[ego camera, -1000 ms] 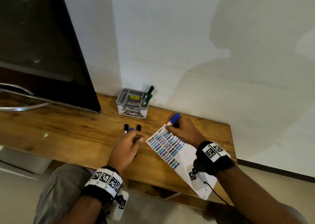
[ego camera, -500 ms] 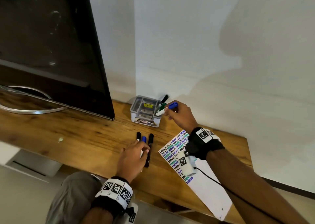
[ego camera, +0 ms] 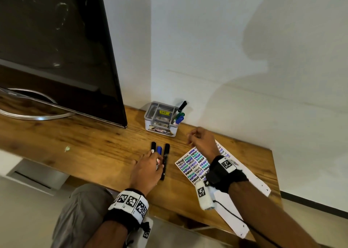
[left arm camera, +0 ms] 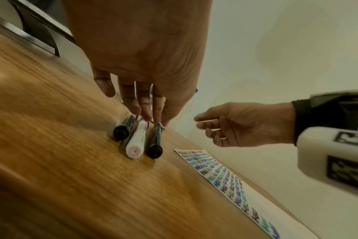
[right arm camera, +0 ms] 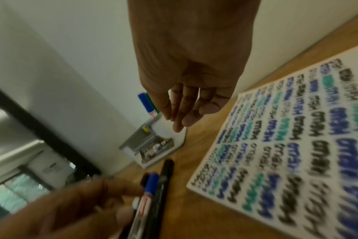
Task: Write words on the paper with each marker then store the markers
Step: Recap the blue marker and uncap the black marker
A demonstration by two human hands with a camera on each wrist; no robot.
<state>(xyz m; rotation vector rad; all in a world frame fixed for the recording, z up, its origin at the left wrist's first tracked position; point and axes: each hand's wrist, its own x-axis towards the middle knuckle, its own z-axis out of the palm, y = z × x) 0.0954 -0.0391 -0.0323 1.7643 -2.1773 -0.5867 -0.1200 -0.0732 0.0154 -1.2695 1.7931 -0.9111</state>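
Observation:
Three markers lie side by side on the wooden desk: a short black marker (ego camera: pixel 153 146), a blue-capped white marker (ego camera: pixel 159 149) and a long black marker (ego camera: pixel 166 159). My left hand (ego camera: pixel 156 158) lies over their near ends, its straight fingertips (left arm camera: pixel 147 117) touching them. Empty and loosely curled, my right hand (ego camera: pixel 192 138) hovers above the top edge of the paper (ego camera: pixel 194 165), between the paper and the grey organizer box (ego camera: pixel 161 130). The paper is covered with rows of "HELLO". In the box's right slot stand a black marker (ego camera: pixel 182 105), a green marker (ego camera: pixel 181 114) and a blue marker (ego camera: pixel 179 120).
A large dark monitor (ego camera: pixel 56 49) on a curved metal stand (ego camera: pixel 33 115) fills the left of the desk. The white wall (ego camera: pixel 244 78) stands close behind the box. The desk's front edge (ego camera: pixel 94 174) runs just under my wrists.
My right hand let go of the blue marker, which now stands in the box, and drew back toward the paper. The left hand stayed on the three markers.

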